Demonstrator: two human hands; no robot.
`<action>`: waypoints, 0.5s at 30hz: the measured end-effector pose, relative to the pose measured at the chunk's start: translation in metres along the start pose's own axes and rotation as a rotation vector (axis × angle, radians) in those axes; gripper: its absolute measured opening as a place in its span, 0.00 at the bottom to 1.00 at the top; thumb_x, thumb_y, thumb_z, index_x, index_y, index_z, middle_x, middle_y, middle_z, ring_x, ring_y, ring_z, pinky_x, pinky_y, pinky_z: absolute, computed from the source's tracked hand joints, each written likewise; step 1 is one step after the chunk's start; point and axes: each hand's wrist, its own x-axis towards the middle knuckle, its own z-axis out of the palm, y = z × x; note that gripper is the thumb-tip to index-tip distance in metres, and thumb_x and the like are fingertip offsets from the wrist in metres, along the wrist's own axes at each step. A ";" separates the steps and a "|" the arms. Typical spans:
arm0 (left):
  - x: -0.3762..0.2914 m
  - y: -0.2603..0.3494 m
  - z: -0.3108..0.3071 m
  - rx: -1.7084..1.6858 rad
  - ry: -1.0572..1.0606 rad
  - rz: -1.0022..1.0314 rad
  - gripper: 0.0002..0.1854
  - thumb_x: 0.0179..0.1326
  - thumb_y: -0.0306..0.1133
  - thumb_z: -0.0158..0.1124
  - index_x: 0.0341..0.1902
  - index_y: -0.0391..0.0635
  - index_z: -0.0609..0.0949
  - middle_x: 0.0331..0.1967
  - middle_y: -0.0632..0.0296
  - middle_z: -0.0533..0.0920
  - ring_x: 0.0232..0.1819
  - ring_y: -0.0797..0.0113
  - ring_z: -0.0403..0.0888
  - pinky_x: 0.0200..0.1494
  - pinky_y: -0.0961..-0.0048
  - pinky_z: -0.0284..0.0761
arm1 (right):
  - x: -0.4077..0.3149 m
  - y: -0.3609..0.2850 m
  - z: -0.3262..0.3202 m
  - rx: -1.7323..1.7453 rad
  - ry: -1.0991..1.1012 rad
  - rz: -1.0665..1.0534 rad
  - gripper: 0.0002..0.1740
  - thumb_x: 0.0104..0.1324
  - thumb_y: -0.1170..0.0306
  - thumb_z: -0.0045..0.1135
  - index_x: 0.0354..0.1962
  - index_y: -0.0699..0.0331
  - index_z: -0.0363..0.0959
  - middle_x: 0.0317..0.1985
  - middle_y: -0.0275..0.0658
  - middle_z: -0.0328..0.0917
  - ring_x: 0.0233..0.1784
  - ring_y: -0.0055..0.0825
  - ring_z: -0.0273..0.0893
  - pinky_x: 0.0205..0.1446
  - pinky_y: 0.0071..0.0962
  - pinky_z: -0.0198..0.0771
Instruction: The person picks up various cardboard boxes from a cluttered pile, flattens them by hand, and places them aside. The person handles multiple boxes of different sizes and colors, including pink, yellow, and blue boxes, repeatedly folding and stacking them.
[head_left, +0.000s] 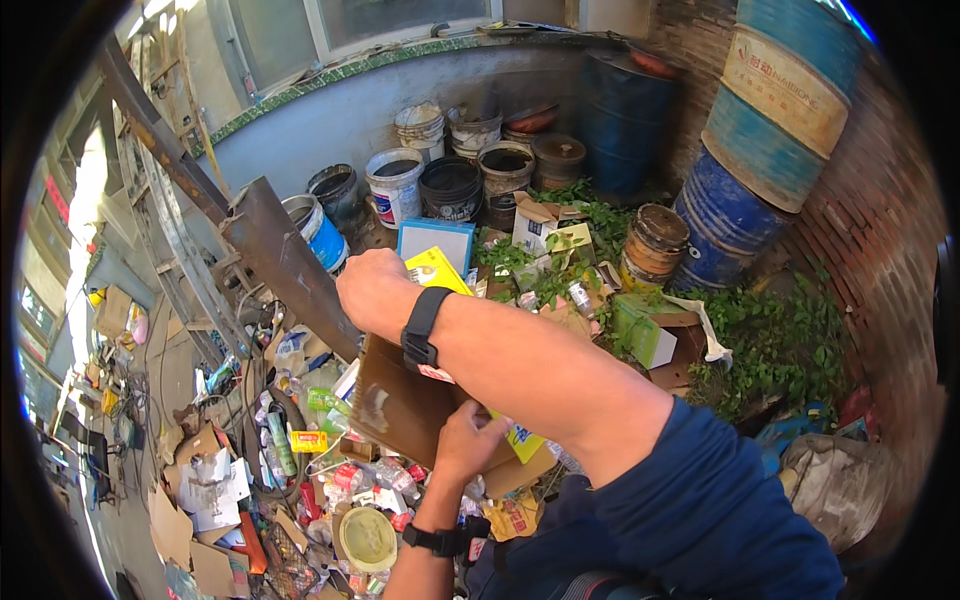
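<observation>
A cardboard box (401, 401) with bare brown panels and yellow printed parts is tilted in front of me, partly covered by my right forearm. My left hand (472, 439) grips its near part, thumb beside a yellow printed panel (525, 442). Crossing above the box, my right arm reaches to the upper left. My right hand (373, 289) is closed at the far edge of the box, its fingertips hidden. Another yellow printed part (437, 270) shows just behind that wrist. Black straps circle both wrists.
A rusty steel beam (289, 255) slants down close to my right hand, beside a ladder (176, 225). Bottles and mixed waste (375, 480) cover the ground at left. Open buckets (394, 187) line the wall. Green plants (780, 345), a green box (637, 330) and stacked drums (780, 97) stand at right.
</observation>
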 end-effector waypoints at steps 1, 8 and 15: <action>0.008 -0.007 0.000 -0.041 -0.010 -0.112 0.28 0.57 0.41 0.74 0.55 0.33 0.81 0.44 0.44 0.88 0.47 0.55 0.88 0.49 0.61 0.81 | 0.002 -0.001 0.002 0.008 -0.005 0.010 0.18 0.63 0.67 0.63 0.52 0.55 0.85 0.53 0.37 0.85 0.56 0.34 0.84 0.51 0.33 0.81; 0.004 -0.030 -0.028 -0.091 0.281 -0.002 0.11 0.61 0.30 0.70 0.43 0.36 0.87 0.32 0.58 0.88 0.32 0.71 0.85 0.38 0.69 0.80 | 0.017 0.038 0.020 0.241 0.031 0.107 0.17 0.59 0.64 0.63 0.45 0.60 0.86 0.52 0.45 0.85 0.56 0.40 0.84 0.55 0.36 0.80; -0.014 0.002 -0.129 -0.221 0.254 0.056 0.07 0.63 0.26 0.68 0.43 0.38 0.87 0.33 0.61 0.88 0.30 0.74 0.83 0.35 0.71 0.80 | 0.019 0.083 0.033 0.911 0.046 0.066 0.29 0.64 0.49 0.53 0.29 0.70 0.82 0.23 0.45 0.82 0.25 0.33 0.83 0.36 0.31 0.80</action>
